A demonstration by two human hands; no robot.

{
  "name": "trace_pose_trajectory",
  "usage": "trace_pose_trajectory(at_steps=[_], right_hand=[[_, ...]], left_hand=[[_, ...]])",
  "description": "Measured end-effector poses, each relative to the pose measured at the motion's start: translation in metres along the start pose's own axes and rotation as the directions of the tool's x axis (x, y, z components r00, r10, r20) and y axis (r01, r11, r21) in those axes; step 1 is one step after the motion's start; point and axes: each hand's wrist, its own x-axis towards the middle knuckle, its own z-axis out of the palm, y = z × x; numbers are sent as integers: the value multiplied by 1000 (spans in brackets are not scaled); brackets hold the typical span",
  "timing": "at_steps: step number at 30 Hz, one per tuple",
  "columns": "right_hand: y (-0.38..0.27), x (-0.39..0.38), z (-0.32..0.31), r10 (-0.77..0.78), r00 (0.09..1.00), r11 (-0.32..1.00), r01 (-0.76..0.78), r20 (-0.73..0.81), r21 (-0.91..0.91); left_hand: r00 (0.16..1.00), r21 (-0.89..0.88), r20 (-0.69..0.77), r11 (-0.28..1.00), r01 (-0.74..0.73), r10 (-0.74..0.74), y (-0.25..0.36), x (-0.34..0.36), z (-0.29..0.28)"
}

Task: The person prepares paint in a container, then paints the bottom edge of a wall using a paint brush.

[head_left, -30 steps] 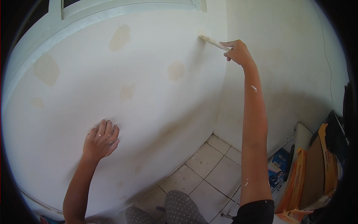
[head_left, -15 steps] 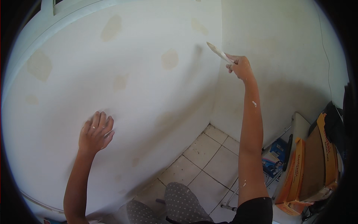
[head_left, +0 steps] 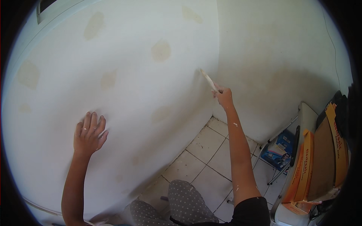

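Note:
My right hand (head_left: 225,97) is closed around the handle of a paintbrush (head_left: 207,79), seen edge-on, with a pale body and a tan tip. The brush slants up and left, and its tip is at or very near the white wall (head_left: 151,86), a little left of the corner; contact is hard to make out. Farther left, my left hand (head_left: 89,132) rests against the same wall, fingers spread and holding nothing. Beige patches mark the wall, among them one patch (head_left: 161,50) up and left of the brush. White specks dot my hands and right forearm.
On the right stands a folding chair (head_left: 308,113) with an opened orange and brown cardboard box (head_left: 320,162) on it. A blue package (head_left: 281,148) sits under the chair. White floor tiles (head_left: 215,177) run along the wall's foot. My knees (head_left: 184,199) are bent below.
My right hand has brought the brush down and left, closer to the wall. My left hand keeps its place on the wall, while the whole view has shifted slightly.

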Motion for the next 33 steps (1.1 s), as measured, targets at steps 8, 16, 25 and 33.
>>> trace_pose_trajectory(at_steps=[8, 16, 25, 33], right_hand=[[-79, 18, 20, -298, 951, 954, 294, -78, -66], [-85, 5, 3, -324, 946, 874, 296, -8, -384], [-125, 7, 20, -338, 940, 736, 289, 37, -612], [-98, -30, 4, -276, 961, 773, 224, 4, -594]], left_hand=[[1000, 33, 11, 999, 25, -26, 1, 4, -2], [1000, 50, 15, 999, 20, -21, -1, 3, -5], [1000, 13, 11, 1000, 15, -15, 0, 1, -3], [997, 0, 73, 1000, 17, -17, -4, 1, -2]])
